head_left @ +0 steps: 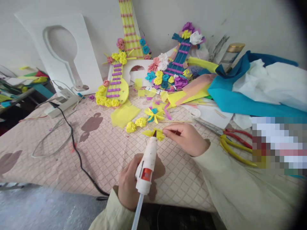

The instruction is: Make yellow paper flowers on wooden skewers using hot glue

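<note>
My left hand (129, 183) is wrapped round a white glue gun (148, 159) with a clear glue stick out of its rear end. The gun's dark nozzle points away from me and meets a yellow paper flower (159, 135). My right hand (185, 137) pinches the right side of that flower between thumb and fingers. Just beyond it lie two crumpled yellow paper roses (135, 124) and a yellow star-shaped flower (155, 115) with a blue piece. A thin stick (176, 121) rests behind my right hand.
Scissors (236, 143) with red and yellow handles lie at right. Decorated paper instruments (116, 83) lean at the back. Blue sheets (230, 95) cover the back right. A white cut-out board (87, 60), power strip (63, 103) and black cable (80, 159) are on the left.
</note>
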The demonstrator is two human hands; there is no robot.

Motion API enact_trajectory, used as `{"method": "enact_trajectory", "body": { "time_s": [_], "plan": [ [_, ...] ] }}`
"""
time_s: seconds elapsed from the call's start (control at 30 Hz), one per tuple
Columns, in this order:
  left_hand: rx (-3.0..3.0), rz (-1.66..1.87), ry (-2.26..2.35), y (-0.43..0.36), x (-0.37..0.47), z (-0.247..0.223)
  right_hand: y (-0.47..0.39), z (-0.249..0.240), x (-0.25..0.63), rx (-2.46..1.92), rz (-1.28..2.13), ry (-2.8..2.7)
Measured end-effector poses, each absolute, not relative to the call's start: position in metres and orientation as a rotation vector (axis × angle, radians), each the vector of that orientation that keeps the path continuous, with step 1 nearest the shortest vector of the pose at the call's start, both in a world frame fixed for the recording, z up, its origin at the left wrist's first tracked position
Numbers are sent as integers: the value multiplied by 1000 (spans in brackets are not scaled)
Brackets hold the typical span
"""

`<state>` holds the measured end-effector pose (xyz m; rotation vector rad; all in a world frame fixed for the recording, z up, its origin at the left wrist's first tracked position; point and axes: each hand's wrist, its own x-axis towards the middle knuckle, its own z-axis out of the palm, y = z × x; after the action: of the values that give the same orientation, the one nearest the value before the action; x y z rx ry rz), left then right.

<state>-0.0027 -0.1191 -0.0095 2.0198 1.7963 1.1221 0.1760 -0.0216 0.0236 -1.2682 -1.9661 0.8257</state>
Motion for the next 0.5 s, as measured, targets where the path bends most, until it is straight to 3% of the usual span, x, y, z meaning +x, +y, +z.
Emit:
{"method": "enact_trajectory", "body": {
  "time_s": [0.5],
  "plan": [
    [2028, 1120, 1742, -118, -3, -12, -22, 25, 176, -1271, 820, -1984]
  ]
}}
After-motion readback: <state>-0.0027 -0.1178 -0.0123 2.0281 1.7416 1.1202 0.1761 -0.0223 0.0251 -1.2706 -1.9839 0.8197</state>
